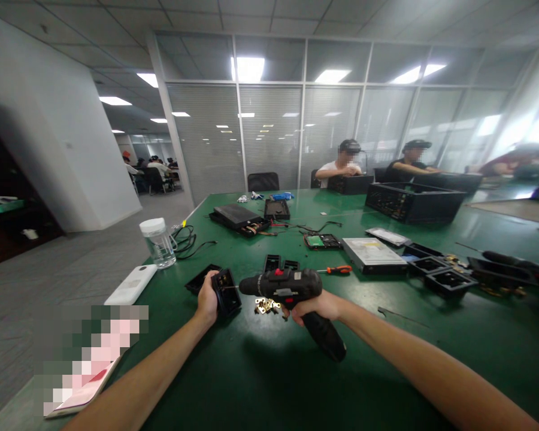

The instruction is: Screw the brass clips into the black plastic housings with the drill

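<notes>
In my right hand is a black cordless drill, its bit pointing left. My left hand grips a small black plastic box by its side, with the open face turned toward the drill. The bit's tip reaches into that box, where brass-coloured bits show; exact contact cannot be made out. Behind my left hand another black box rests on the table. Below the drill's chuck lies a pile of brass-coloured metal pieces. More small black boxes stand just behind the drill.
An orange-handled screwdriver, a silver drive and a green circuit board lie beyond the drill. Left stand a clear jar and a white power bank-like object. Black boxes sit right. Two people work behind a large black case.
</notes>
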